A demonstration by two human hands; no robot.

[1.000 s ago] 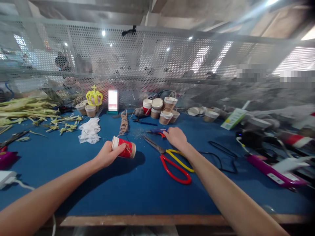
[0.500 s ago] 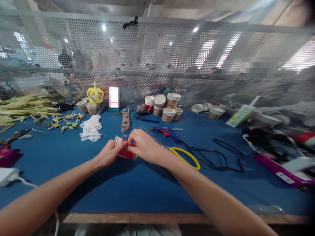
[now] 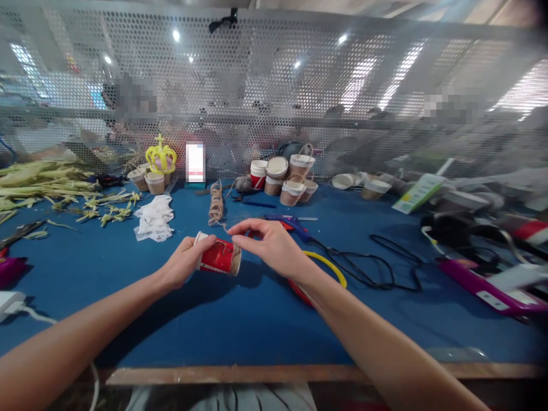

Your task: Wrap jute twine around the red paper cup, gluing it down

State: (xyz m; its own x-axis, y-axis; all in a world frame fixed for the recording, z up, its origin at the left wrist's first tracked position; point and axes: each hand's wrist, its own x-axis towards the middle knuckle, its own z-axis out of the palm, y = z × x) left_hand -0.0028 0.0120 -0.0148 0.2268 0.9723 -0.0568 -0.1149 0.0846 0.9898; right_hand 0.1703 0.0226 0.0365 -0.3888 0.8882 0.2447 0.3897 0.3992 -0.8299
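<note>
My left hand [image 3: 183, 262] is closed around a red paper cup [image 3: 217, 257] with a white rim, tilted on its side above the blue table. Brown twine [image 3: 235, 261] is wound around the cup's base end. At that end is my right hand [image 3: 269, 242], its thumb and forefinger close together at a strand of twine, the other fingers curled. The strand leads back to a wound twine bundle [image 3: 216, 208] lying just behind the cup. Partly under my right forearm lie scissors with a yellow and red handle [image 3: 329, 265].
Behind my right hand are a blue glue gun [image 3: 295, 224] and its black cord [image 3: 385, 290]. Several twine-wrapped cups [image 3: 293, 193] stand at the back, near a yellow crown [image 3: 161, 157]. A white cloth [image 3: 154, 218] and pale husks [image 3: 40, 180] lie left; a purple power strip [image 3: 479, 288] lies right.
My right hand has drawn back to the right from the cup's side to its base end, uncovering more of the red surface. My left hand keeps its hold. The view has tilted slightly down.
</note>
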